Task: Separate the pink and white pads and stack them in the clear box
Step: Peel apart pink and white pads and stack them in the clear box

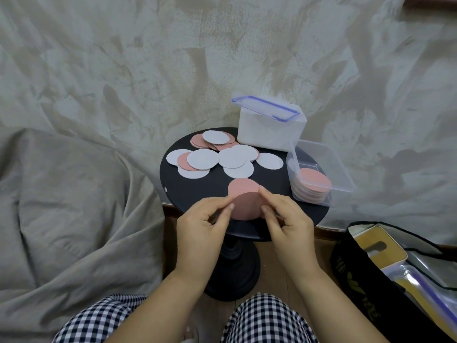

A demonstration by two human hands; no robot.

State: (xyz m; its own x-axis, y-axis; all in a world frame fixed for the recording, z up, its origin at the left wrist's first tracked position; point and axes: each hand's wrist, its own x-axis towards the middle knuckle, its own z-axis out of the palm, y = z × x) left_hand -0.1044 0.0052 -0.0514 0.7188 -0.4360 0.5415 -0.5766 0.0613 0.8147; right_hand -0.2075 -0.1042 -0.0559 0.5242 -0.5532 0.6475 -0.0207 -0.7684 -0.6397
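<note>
Black round table (195, 191) (beige drape (99, 95) behind); hands (202, 221) (286, 219) pinch pink pad (244, 200).

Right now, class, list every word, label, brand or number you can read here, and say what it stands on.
On the black bag: yellow lettering on its side, too blurred and skewed to read.
On the pink pad held in both hands, the white pads, the clear box and the white box: no text visible.
Nothing in this view reads legibly.
</note>
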